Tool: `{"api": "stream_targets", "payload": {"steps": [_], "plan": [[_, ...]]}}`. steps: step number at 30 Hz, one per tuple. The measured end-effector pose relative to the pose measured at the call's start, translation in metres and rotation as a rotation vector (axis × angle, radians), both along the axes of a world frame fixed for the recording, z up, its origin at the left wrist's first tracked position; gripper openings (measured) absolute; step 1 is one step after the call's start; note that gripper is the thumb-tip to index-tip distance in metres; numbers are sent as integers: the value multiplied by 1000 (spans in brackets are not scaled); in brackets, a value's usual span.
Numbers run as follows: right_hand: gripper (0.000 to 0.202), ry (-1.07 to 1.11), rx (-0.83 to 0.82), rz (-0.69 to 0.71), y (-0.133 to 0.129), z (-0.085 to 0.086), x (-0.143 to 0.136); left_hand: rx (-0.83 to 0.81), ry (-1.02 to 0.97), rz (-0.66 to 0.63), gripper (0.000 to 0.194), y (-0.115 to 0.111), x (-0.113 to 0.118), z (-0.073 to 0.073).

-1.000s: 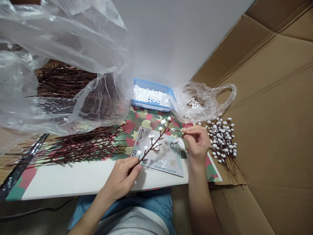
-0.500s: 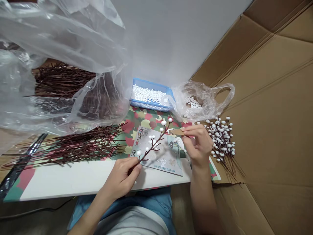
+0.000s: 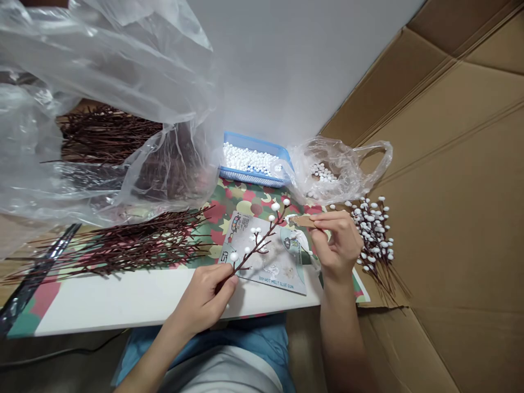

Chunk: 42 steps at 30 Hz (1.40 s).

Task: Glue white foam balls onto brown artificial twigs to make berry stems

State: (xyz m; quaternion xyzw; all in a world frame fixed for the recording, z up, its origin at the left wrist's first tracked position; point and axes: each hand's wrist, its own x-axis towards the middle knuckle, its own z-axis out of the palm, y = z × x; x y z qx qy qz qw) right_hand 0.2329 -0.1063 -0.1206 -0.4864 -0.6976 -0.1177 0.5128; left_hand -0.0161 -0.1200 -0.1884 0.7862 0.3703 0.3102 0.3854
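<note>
Currently my left hand (image 3: 210,295) pinches the lower end of a brown twig (image 3: 256,249), its thumb and fingers closed on the stem. I hold that twig aslant above a printed card (image 3: 282,279), its upper end pointing away from me and to the right; at least 7 white balls (image 3: 275,207) sit along it. My right hand (image 3: 338,243) grips a small flat brown stick (image 3: 303,221) between thumb and fingers, its white-smeared tip just beside the twig's upper part; whether they touch, I cannot tell. White smears mark the card, which lies on the patterned surface (image 3: 223,194). Beyond it stands a blue basket (image 3: 257,179) of loose white balls, with a clear bag (image 3: 347,188) holding more beside it. Bare twigs (image 3: 135,245) lie to my left, and a bundle of ball-tipped twigs (image 3: 374,229) lies to my right.
</note>
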Motion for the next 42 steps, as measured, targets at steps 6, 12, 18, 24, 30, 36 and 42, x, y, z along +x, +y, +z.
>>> {"api": "stream_targets", "payload": {"steps": [6, 12, 18, 24, 30, 36, 42], "plan": [[17, 460, 33, 20, 20, -11, 10, 17, 6, -5, 32, -1, -1, 0], [9, 473, -60, -36, 26, -22, 10, -4, -3, -9, 32, -2, -1, 1], [9, 520, -72, -68, 24, -24, 16, -3, 0, -14, 33, -2, -2, 0], [14, 428, -27, 5, 20, -18, 9, 20, -1, -6, 33, -3, -1, -1], [7, 323, -260, -98, 8, -24, 29, 0, -2, 14, 33, -4, -2, -2], [5, 273, -873, 61, -17, -37, 46, -99, -82, 73, 39, -1, 2, 1], [4, -33, -1140, 50, -29, -41, 44, -140, -193, 185, 39, -1, 10, 6]]}}
